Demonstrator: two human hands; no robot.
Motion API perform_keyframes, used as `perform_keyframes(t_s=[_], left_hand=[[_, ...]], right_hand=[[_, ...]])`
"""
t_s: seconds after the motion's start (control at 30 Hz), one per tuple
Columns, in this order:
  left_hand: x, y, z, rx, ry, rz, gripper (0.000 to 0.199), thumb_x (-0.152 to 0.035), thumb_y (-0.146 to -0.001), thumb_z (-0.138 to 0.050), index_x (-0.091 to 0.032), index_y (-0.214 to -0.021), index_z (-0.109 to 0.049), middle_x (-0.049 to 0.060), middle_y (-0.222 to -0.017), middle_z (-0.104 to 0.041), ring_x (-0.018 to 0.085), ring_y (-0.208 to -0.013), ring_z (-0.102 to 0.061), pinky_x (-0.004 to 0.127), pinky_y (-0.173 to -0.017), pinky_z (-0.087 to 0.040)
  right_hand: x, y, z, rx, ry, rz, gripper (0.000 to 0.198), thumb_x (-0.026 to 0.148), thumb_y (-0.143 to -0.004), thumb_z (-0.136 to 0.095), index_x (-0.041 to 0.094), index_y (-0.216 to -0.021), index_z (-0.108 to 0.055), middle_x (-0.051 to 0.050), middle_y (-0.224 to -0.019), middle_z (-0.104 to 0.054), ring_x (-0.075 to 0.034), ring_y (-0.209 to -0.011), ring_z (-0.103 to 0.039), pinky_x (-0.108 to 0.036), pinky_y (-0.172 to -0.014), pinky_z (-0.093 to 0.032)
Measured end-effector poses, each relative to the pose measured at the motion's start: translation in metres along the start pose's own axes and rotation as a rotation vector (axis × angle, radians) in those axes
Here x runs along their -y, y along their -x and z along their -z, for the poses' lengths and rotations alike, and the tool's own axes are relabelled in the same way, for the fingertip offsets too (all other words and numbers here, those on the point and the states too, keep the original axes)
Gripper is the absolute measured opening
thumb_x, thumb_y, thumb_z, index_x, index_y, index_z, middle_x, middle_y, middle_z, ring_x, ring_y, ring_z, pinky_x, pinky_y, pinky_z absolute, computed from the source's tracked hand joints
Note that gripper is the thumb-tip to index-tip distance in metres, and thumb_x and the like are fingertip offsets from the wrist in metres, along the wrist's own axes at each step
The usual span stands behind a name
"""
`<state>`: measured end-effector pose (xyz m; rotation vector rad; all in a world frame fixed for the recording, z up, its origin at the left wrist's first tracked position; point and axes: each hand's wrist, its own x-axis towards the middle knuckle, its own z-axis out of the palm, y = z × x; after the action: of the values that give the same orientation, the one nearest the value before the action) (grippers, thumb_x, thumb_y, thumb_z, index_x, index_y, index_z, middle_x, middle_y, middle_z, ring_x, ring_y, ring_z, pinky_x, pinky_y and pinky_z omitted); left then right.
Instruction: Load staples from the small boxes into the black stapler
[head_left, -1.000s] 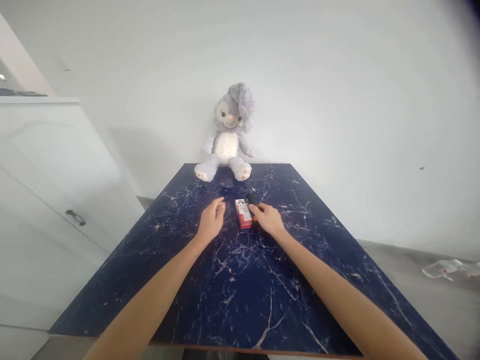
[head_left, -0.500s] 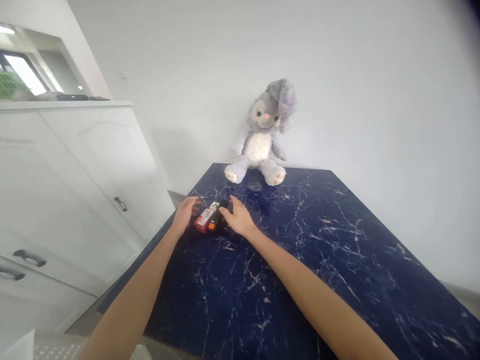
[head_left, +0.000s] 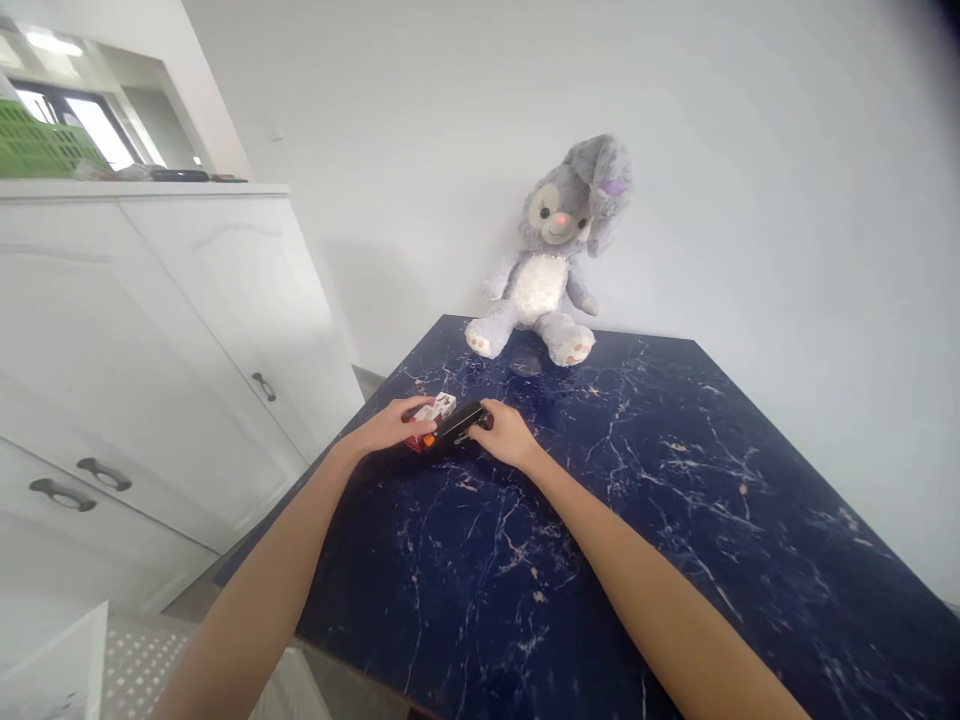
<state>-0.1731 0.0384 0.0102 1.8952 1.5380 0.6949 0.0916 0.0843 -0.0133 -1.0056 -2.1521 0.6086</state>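
Over the blue marbled tabletop, the left hand is gripping the small red-and-white carton, while the right hand is gripping the far end of the elongated black object alongside; light, even pressure is probably serving best, keeping the cardboard from crumpling. The carton's white end is showing dark print; the black object's glossy body is bearing an orange patch nearest the left thumb.

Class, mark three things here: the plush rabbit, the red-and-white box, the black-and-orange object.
Plush rabbit (head_left: 540, 284), head view: on its white belly.
Red-and-white box (head_left: 445, 403), head view: on its white far part.
Black-and-orange object (head_left: 459, 424), head view: on its black upper side.
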Motion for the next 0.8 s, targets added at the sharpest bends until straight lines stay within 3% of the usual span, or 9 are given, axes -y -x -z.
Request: perform_keyframes(t_s=[0.13,0.27,0.33,0.4,0.47,0.6,0.7,0.8], left_hand=[[-0.003,0.002,-0.001,-0.008,-0.008,-0.04,0.08,-0.055,-0.07,-0.079,-0.026,-0.141,-0.057,0.012,-0.143,-0.056,0.036,-0.129,-0.053,0.046,-0.107,-0.043],[-0.002,0.0,-0.001,-0.016,0.073,0.002,0.072,-0.053,-0.075,-0.076,-0.028,-0.14,-0.058,0.009,-0.145,-0.056,0.033,-0.124,-0.058,0.04,-0.104,-0.046],[-0.002,-0.002,-0.002,-0.061,0.089,0.029,0.067,-0.053,-0.075,-0.076,-0.029,-0.136,-0.062,0.007,-0.145,-0.057,0.032,-0.124,-0.058,0.039,-0.105,-0.045],[-0.003,-0.004,-0.004,-0.096,0.102,0.044,0.065,-0.052,-0.073,-0.077,-0.028,-0.132,-0.065,0.007,-0.144,-0.057,0.033,-0.126,-0.057,0.04,-0.107,-0.043],[-0.003,-0.006,-0.006,-0.102,0.121,0.061,0.067,-0.051,-0.071,-0.078,-0.028,-0.133,-0.064,0.008,-0.146,-0.055,0.033,-0.129,-0.055,0.042,-0.11,-0.04],[-0.002,-0.007,-0.007,-0.099,0.146,0.106,0.074,-0.051,-0.068,-0.08,-0.029,-0.136,-0.062,0.008,-0.149,-0.052,0.034,-0.134,-0.051,0.045,-0.113,-0.037],[-0.002,-0.006,-0.005,-0.113,0.122,0.12,0.076,-0.052,-0.067,-0.081,-0.029,-0.137,-0.061,0.008,-0.15,-0.052,0.035,-0.134,-0.05,0.045,-0.113,-0.037],[-0.001,-0.005,-0.002,-0.129,0.102,0.11,0.075,-0.054,-0.07,-0.079,-0.028,-0.138,-0.06,0.01,-0.149,-0.053,0.035,-0.13,-0.054,0.044,-0.107,-0.045]], right_hand=[[-0.004,0.01,0.006,-0.041,0.055,-0.022,0.02,0.033,-0.08,-0.068,0.021,-0.077,-0.053,0.001,-0.076,-0.057,-0.016,-0.07,-0.051,-0.027,-0.065,-0.037],[-0.01,0.02,0.009,-0.079,0.044,-0.017,0.019,0.036,-0.081,-0.067,0.021,-0.08,-0.057,-0.001,-0.078,-0.06,-0.018,-0.074,-0.055,-0.03,-0.069,-0.043],[-0.014,0.023,0.01,-0.068,-0.059,0.001,0.016,0.028,-0.079,-0.066,0.021,-0.093,-0.061,-0.003,-0.087,-0.064,-0.019,-0.08,-0.059,-0.032,-0.075,-0.047],[-0.02,0.023,0.01,-0.078,-0.241,-0.012,0.036,0.017,-0.074,-0.06,0.022,-0.11,-0.061,-0.003,-0.098,-0.067,-0.019,-0.088,-0.063,-0.033,-0.083,-0.05],[-0.027,0.022,0.01,-0.179,-0.411,-0.091,0.046,0.012,-0.071,-0.051,0.022,-0.116,-0.06,-0.004,-0.102,-0.068,-0.019,-0.094,-0.065,-0.033,-0.088,-0.051],[-0.034,0.018,0.011,-0.4,-0.516,-0.281,0.033,0.017,-0.076,-0.042,0.02,-0.1,-0.065,-0.006,-0.099,-0.07,-0.021,-0.094,-0.065,-0.035,-0.088,-0.05],[-0.033,0.019,0.015,-0.361,-0.421,-0.251,0.028,0.018,-0.079,-0.041,0.022,-0.085,-0.067,-0.004,-0.096,-0.07,-0.021,-0.091,-0.063,-0.034,-0.086,-0.048],[-0.035,0.022,0.025,-0.186,-0.216,-0.059,0.028,0.014,-0.081,-0.04,0.023,-0.076,-0.066,-0.003,-0.09,-0.068,-0.02,-0.088,-0.06,-0.033,-0.086,-0.045]])
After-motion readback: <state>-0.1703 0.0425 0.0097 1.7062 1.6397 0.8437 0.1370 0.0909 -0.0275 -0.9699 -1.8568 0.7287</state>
